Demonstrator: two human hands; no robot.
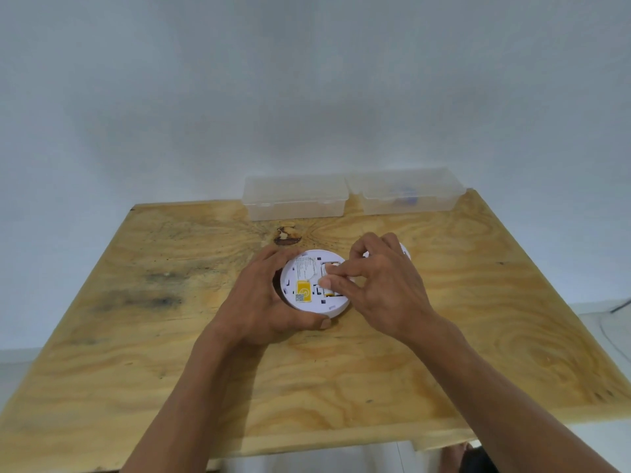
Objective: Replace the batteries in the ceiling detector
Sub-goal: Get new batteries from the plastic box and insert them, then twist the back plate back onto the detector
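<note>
A round white detector lies back side up in the middle of the wooden table, showing a yellow label and an open battery bay. My left hand wraps around its left and near rim, thumb on the front edge. My right hand reaches over from the right, with fingertips pinched inside the battery bay on a battery with a yellow strip showing. A second white round piece, probably the cover, peeks out behind my right hand.
Two clear plastic lidded boxes stand at the table's far edge: the left box looks bare, the right box holds something blue. A dark knot marks the wood behind the detector. A white wall rises behind.
</note>
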